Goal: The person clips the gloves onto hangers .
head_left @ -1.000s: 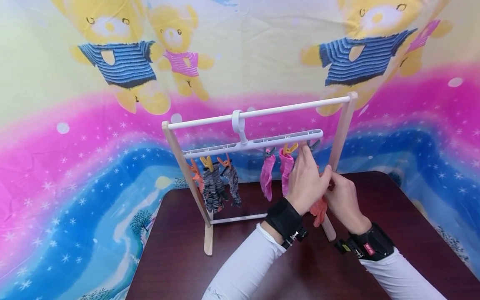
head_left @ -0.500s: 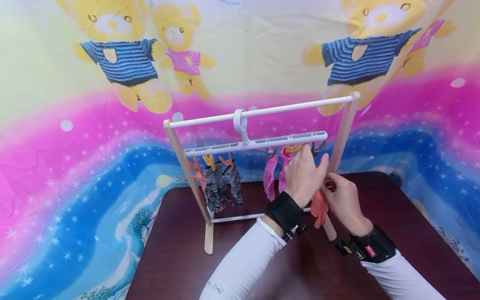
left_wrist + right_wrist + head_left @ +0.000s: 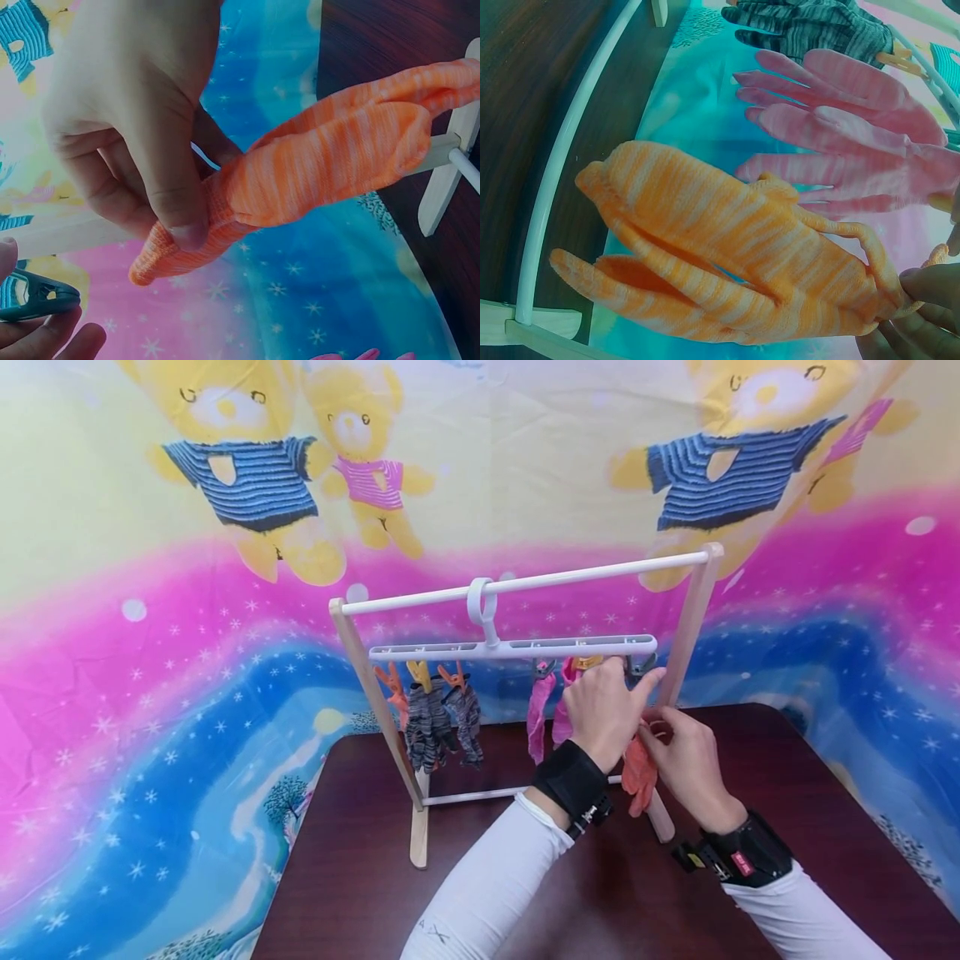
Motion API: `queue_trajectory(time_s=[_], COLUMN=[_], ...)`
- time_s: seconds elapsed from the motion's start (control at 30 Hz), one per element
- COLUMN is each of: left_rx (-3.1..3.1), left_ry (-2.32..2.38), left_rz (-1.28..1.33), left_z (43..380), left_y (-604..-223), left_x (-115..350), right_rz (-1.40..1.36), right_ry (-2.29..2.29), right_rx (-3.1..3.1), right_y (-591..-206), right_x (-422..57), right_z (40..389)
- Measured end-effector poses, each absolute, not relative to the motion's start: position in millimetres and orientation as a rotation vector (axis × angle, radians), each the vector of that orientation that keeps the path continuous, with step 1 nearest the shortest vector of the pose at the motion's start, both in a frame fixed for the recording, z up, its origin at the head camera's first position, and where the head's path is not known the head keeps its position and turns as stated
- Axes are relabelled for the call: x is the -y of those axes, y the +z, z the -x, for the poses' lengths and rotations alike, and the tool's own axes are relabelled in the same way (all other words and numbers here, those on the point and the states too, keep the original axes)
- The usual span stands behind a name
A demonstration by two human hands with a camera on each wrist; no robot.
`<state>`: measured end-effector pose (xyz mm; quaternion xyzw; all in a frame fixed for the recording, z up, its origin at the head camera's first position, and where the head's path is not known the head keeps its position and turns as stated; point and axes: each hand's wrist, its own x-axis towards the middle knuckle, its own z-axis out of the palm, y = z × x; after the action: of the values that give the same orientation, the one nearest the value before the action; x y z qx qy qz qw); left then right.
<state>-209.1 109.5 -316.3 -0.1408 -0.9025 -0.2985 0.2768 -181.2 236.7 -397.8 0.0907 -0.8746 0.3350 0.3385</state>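
My left hand (image 3: 600, 710) is at the right end of the white hanger (image 3: 517, 649). In the left wrist view its thumb and fingers pinch a dark green clothespin (image 3: 45, 298). Just below and to the right, my right hand (image 3: 692, 760) pinches the cuff of an orange striped glove (image 3: 697, 240). The glove's fingers droop downward, and its cuff is a little apart from the clothespin in the left wrist view. Two pink gloves (image 3: 862, 161) hang beside my left hand, partly hidden by it in the head view.
Dark striped gloves (image 3: 427, 727) and another orange piece (image 3: 397, 697) hang from orange and yellow clothespins at the hanger's left. A wooden rack (image 3: 690, 618) with a white rod (image 3: 600, 570) carries the hanger. It stands on a dark table (image 3: 360, 893) before a printed cloth backdrop (image 3: 150, 693).
The hanger has tilted, its right end lower and its left end higher. My left hand has moved slightly down and left, opening a gap from my right hand, which stays on the orange glove.
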Motion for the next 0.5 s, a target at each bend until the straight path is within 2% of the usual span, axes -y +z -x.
queue_trajectory(time_s=[0.5], left_rx=[2.415], left_ry=[-0.744], left_rz=[0.379], left_z=[209.6], left_y=[-320.6], left_x=[-106.1], right_rz=[-0.244], right_ry=[0.871], right_rx=[2.285], right_y=[-398.0], right_x=[-235.8], right_z=[180.4])
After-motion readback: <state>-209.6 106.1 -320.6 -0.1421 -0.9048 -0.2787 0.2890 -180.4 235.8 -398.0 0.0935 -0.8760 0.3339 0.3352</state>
